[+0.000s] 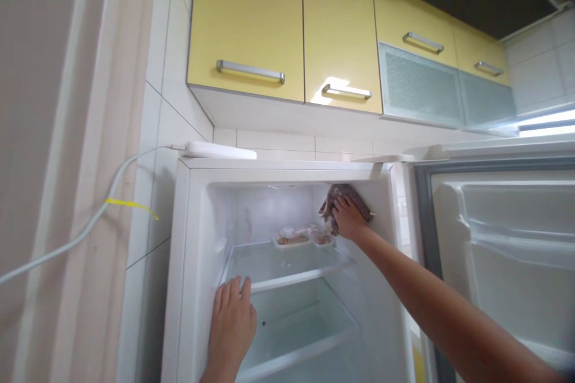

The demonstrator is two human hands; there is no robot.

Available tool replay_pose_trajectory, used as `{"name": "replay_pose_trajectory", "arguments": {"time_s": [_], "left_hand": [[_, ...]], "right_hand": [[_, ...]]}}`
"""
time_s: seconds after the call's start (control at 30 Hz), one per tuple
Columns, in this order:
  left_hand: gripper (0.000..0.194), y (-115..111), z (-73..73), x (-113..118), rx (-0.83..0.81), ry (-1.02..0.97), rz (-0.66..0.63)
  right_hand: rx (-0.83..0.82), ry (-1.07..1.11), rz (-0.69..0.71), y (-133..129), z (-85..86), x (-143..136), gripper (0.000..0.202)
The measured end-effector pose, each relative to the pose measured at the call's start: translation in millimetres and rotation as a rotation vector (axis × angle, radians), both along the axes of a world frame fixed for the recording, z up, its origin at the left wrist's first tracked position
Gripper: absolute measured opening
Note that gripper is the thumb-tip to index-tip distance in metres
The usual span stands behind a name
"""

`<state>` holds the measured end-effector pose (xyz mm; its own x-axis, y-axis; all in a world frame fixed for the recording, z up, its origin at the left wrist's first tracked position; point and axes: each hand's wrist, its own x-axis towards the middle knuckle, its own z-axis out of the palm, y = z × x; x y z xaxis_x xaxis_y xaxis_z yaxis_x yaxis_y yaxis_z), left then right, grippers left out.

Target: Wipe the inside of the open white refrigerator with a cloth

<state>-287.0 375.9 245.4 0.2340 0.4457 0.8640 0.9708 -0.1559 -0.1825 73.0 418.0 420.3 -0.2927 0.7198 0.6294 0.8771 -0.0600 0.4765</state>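
Far left: a white cable (85,228) with a yellow tag runs up the tiled wall to a flat white device (220,150) lying on top of the open fridge (184,263). Inside, upper compartment: a glass shelf (287,263) carries two shallow clear trays (305,238) at the back, holding brownish food, kind not clear; the shelf's front half is bare. A second shelf (305,329) below looks bare too. Left hand (232,323) lies flat, fingers spread and extended, on the fridge's left inner wall just by the front edge of the upper shelf, holding nothing. Right hand (348,215) reaches deep in, palm pressed against a crumpled grey-brown cloth (345,196) on the upper right inner wall, close under the ceiling; fingers bent over the cloth, pinning it to the wall. The cloth sits just above and right of the trays, apart from them. The forearm crosses the open space over the shelf. Right: the fridge door (507,251) stands swung wide, door racks showing nothing in them. Yellow wall cabinets (251,18) hang above.
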Motion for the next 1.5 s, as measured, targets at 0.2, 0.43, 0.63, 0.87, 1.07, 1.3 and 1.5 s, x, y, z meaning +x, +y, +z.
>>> {"name": "replay_pose_trajectory", "arguments": {"time_s": [0.2, 0.43, 0.63, 0.87, 1.07, 1.3, 1.5], "left_hand": [[0.042, -5.7, 2.4, 2.7, -0.038, -0.034, 0.005], [0.042, -7.0, 6.5, 2.6, -0.058, -0.031, -0.019], [0.044, -7.9, 7.3, 1.6, -0.088, -0.044, -0.026], [0.043, -5.4, 2.9, 0.2, -0.050, -0.063, -0.024], [0.042, 0.7, -2.6, -0.7, 0.011, -0.038, -0.006], [0.044, 16.2, -15.8, -6.9, 0.059, -0.025, -0.030], [0.045, 24.9, -22.8, -10.7, 0.108, -0.006, -0.067]], "right_hand": [[-0.087, -0.064, 0.029, -2.7, -33.0, 6.3, 0.051], [-0.300, -0.183, 0.084, -35.2, -71.8, 22.6, 0.044], [-0.404, -0.195, 0.107, -47.6, -75.1, 20.1, 0.026], [-0.133, -0.059, 0.041, -62.2, -60.4, 19.6, 0.041], [-0.011, -0.004, -0.018, -20.4, -59.1, 7.1, 0.051], [-0.063, -0.008, 0.003, 51.9, -55.0, -5.7, 0.047], [-0.129, 0.010, 0.022, 107.3, -52.5, -9.9, 0.038]]}}
